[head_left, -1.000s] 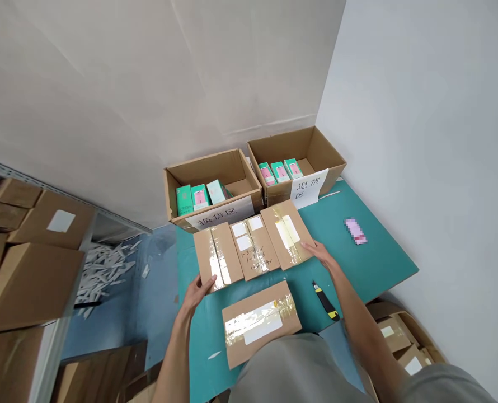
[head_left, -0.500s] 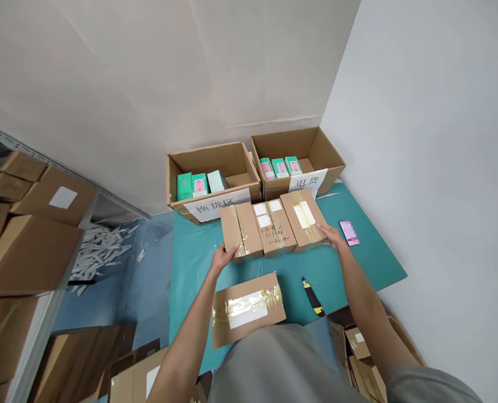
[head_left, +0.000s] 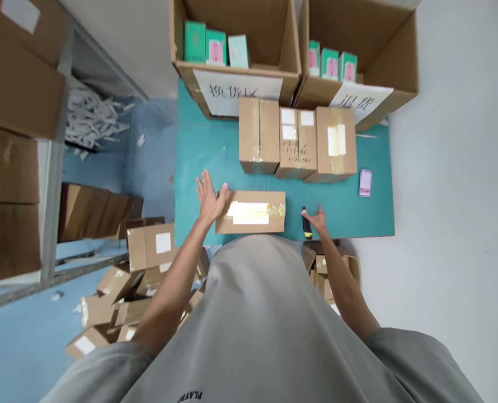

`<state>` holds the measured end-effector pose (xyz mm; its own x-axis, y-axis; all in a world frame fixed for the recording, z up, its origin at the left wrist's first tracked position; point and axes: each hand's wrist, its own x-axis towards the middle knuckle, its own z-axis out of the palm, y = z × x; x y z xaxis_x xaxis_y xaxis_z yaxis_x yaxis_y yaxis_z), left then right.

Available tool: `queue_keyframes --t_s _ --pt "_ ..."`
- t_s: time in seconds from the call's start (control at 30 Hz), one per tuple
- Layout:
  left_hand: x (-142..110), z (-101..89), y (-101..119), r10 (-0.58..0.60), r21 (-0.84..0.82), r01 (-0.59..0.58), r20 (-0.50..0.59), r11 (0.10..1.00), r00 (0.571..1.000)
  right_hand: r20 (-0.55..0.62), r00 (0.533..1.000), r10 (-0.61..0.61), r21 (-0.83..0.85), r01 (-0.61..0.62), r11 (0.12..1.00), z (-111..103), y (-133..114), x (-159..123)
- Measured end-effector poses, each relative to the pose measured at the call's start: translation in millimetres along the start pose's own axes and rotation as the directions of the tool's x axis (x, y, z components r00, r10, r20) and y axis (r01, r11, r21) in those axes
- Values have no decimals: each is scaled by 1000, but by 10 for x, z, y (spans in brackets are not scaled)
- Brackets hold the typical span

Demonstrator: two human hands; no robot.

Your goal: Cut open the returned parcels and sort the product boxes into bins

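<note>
Green table (head_left: 202,140): your left hand (head_left: 211,202), fingers spread and released, is at the ten o'clock corner of the taped box (head_left: 251,228); contact unclear. Three boxes (head_left: 298,140) stand at one o'clock from it, the knife (head_left: 307,226) at three. Your right hand (head_left: 318,220), fingers parted, meets the knife's top; grip unclear.

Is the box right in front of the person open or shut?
Shut. The box has a flat top with shiny tape across it, and no flap stands up.
</note>
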<state>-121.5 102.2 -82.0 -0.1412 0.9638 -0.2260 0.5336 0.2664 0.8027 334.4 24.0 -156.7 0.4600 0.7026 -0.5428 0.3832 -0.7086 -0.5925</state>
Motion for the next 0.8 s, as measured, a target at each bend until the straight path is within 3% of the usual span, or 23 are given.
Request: queue_keyframes --t_s 0.13,0.33,0.47,0.57,0.7,0.8 --pt "-493 -27 -309 -69 -11 71 83 997 994 -42 997 -69 -276 54 959 257 288 -382" --pt "-668 40 -462 65 -26 -61 200 998 978 -17 987 -161 -383 143 913 189 106 -412" --pt "-629 29 -511 128 -9 -131 269 991 954 -2 962 -273 -306 259 916 122 -217 -453" --pt "-604 11 -553 163 -30 -162 327 986 931 43 919 -393 -218 392 894 78 -544 -568" --pt "-547 -70 -646 188 -103 -160 383 982 904 162 827 -538 -133 558 819 75 -1095 -845" --pt "-474 -187 -735 211 -138 -168 416 976 885 334 737 -588 -162 659 735 193 -1531 -1109"
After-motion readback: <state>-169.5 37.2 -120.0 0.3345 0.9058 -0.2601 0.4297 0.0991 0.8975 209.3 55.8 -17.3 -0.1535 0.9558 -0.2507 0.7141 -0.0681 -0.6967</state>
